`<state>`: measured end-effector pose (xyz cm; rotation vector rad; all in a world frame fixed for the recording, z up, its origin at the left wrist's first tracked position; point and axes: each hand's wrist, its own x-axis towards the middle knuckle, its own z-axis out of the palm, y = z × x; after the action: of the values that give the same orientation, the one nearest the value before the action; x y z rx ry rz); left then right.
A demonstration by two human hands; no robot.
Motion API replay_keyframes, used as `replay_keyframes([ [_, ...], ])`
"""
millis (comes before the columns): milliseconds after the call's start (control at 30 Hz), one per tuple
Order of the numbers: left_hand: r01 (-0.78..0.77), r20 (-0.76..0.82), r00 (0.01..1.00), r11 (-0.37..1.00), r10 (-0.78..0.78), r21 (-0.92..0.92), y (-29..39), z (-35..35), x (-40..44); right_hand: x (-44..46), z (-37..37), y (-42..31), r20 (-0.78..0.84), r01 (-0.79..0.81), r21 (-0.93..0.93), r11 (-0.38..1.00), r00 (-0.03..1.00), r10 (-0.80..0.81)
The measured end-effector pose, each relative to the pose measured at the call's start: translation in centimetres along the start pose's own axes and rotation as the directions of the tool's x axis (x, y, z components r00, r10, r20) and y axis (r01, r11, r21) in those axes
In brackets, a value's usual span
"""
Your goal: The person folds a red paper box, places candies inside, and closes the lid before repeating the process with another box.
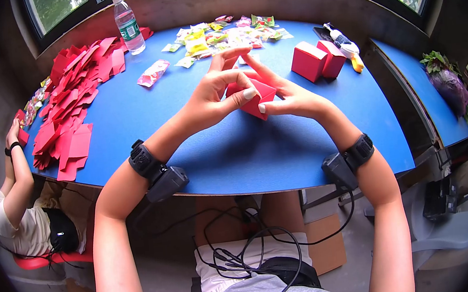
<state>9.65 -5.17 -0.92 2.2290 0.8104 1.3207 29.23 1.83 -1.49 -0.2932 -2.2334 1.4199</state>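
Observation:
Between both hands, a small red paper box (256, 99) is held tilted above the front half of the blue table. My left hand (223, 89) grips its left side, thumb laid across the near face. On the other side my right hand (292, 95) holds it, thumb at the lower edge and fingers reaching over the top. Part of the box is hidden behind the fingers. To the right of my hands stand two folded red boxes (309, 61), side by side. Behind my hands lie several wrapped candies (195, 40), and one pink packet (153, 73) sits apart at the left.
A heap of flat red paper boxes (72, 100) covers the left of the blue table (188, 145). A water bottle (129, 26) stands at the back. A white bottle with a yellow tip (347, 47) lies at the right. Another person (19, 191) sits at the left end. Cables (256, 246) hang over my lap.

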Motion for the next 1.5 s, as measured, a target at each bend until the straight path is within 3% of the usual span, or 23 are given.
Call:
replay_keyframes([
  [67,0.017,0.011,1.000,0.986,-0.015,-0.165,0.4,-0.1,0.1,-0.1,0.0,-0.9,0.018,0.010,-0.052,0.999,1.000,-0.009],
  [133,-0.004,-0.004,1.000,0.987,0.004,-0.159,0.6,0.0,0.3,-0.2,0.2,-2.1,0.068,-0.080,0.103,0.991,0.995,0.073],
  [233,-0.020,-0.007,1.000,0.996,0.019,-0.092,0.0,-0.2,0.2,-0.3,0.0,-1.6,0.118,0.028,-0.013,1.000,0.993,-0.026],
  [300,-0.017,0.008,1.000,0.999,0.018,-0.035,-0.5,-0.2,0.1,-0.2,0.3,-1.1,0.072,-0.015,0.021,1.000,0.997,0.013],
  [400,0.095,0.001,0.995,0.993,-0.095,-0.074,-0.8,-0.1,-0.1,0.0,0.5,-1.1,-0.007,0.044,-0.113,0.993,0.999,-0.045],
  [467,0.161,-0.016,0.985,0.957,-0.170,-0.240,-1.0,0.2,-0.2,0.0,0.7,-1.3,-0.087,0.092,-0.581,0.809,0.981,-0.174],
  [500,0.164,-0.016,0.985,0.957,-0.172,-0.240,-1.1,0.2,-0.2,0.0,0.8,-1.2,-0.086,0.092,-0.579,0.810,0.981,-0.174],
  [567,0.216,-0.013,0.972,0.915,-0.234,-0.340,-1.3,0.2,-0.2,-0.1,0.9,-1.0,-0.192,0.067,-0.723,0.688,0.937,-0.293],
  [600,0.217,-0.011,0.972,0.915,-0.235,-0.341,-1.5,0.2,-0.2,-0.1,1.0,-1.1,-0.193,0.066,-0.722,0.689,0.937,-0.292],
  [667,0.238,0.015,0.963,0.827,-0.269,-0.510,-1.8,0.1,-0.3,-0.1,1.2,-1.4,-0.288,-0.008,-0.749,0.663,0.905,-0.314],
  [900,0.222,-0.032,0.959,0.815,-0.283,-0.536,-1.6,0.5,-0.2,0.2,1.4,-1.0,-0.282,0.027,-0.813,0.582,0.856,-0.433],
  [967,0.323,0.066,0.929,0.713,-0.363,-0.622,-1.0,0.2,-0.3,0.2,1.3,-1.0,-0.301,0.032,-0.812,0.582,0.832,-0.465],
  [1067,0.313,0.063,0.926,0.661,-0.373,-0.682,-0.6,0.5,-0.2,0.2,1.2,-1.0,-0.254,0.069,-0.848,0.526,0.817,-0.518],
  [1200,0.283,0.027,0.927,0.649,-0.375,-0.706,-0.5,0.6,-0.1,0.2,1.2,-1.2,-0.261,0.085,-0.833,0.546,0.811,-0.523],
  [1300,0.343,0.106,0.922,0.656,-0.373,-0.673,-1.2,0.4,-0.3,0.2,1.2,-0.9,-0.251,0.078,-0.847,0.525,0.813,-0.526],
  [1500,0.302,0.046,0.931,0.694,-0.362,-0.654,-0.9,0.5,-0.2,0.2,1.2,-1.2,-0.254,0.082,-0.845,0.528,0.807,-0.533],
])
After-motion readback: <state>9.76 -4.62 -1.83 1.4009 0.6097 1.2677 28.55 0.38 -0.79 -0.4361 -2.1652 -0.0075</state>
